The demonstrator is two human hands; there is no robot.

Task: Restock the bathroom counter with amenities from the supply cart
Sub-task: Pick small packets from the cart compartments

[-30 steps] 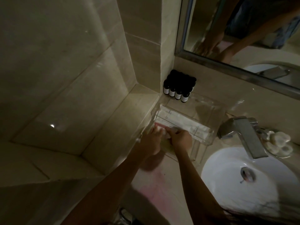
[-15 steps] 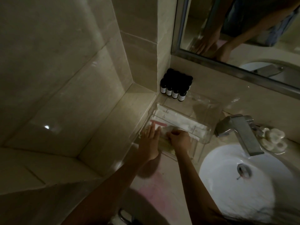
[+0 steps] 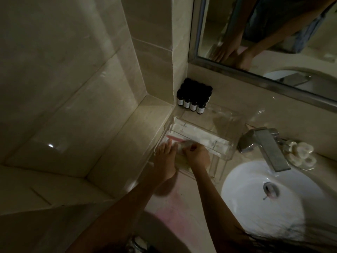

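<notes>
Amenity packets (image 3: 200,136): long white sachets, laid side by side, flat, in a clear tray (image 3: 228,157). The nearest one bears a pink mark; print on the others is too small to read.

Location: the tray stands on the worktop (image 3: 164,194) in the left rear corner, against the tiled ledge and just left of the tap (image 3: 264,145).

Left hand (image 3: 166,161): fingers straight and together, resting flat on the tray's near end, fingertips at the pink-marked packet.

Right hand (image 3: 197,155): fingers curled, pinching the near edge of the front packet. The light is dim, so how firm the grip is cannot be told.

Step in hand, as judged: squaring the front packet into line with the row.

Adjacent: dark bottles (image 3: 193,100), small, white-labelled, upright in a tight cluster behind the tray, in the corner. Basin (image 3: 273,201), white, to the right and well below the tray's edge. Mirror (image 3: 273,33) above, showing both forearms.

Hazards:
- The tray is light and smooth-walled; a push from the flat hand could slide it back into the bottles and topple them.
- Slick wrappers could skid over one another, spoiling the row.
- A packet flicked rightward could drop into the basin and get wet.
- Poor light may hide a crooked or overlapped packet.
</notes>
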